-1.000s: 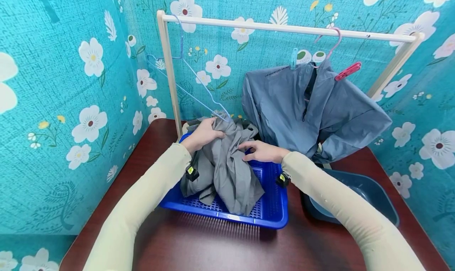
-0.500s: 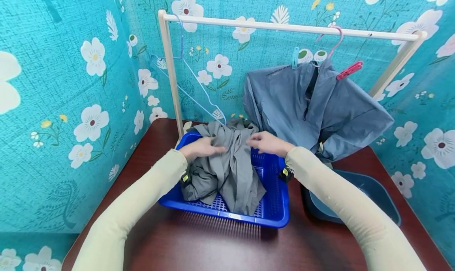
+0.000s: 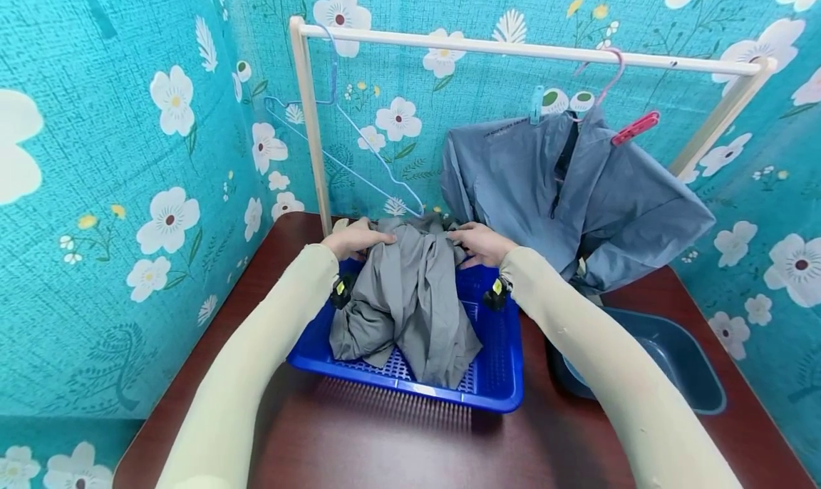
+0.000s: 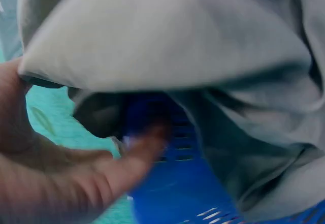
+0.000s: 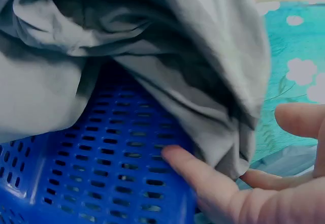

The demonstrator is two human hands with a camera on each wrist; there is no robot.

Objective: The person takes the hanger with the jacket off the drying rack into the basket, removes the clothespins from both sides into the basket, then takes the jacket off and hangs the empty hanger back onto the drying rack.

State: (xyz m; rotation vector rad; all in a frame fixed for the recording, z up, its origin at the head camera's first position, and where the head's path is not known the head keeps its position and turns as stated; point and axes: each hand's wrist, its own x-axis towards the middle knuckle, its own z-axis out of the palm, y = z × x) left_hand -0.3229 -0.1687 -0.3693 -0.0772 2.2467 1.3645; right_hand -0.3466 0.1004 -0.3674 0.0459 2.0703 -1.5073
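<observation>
Apparently being gathered, crumpled grey cloth [image 3: 410, 296] lies in a blue plastic basket [image 3: 507, 346], bare left hand [image 3: 351, 240] at eleven o'clock, right hand [image 3: 485, 244] at one, grips uncurled; firm pinching seems needed next.

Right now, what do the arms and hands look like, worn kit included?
Left sleeve and right sleeve: long, plain, pale cream, reaching the wrists. Left hand and right hand: ungloved. A small black device with a yellow-green mark at each wrist.

Laundry corner (clothes rack [image 3: 449, 43], blue basket [image 3: 507, 364])
</observation>
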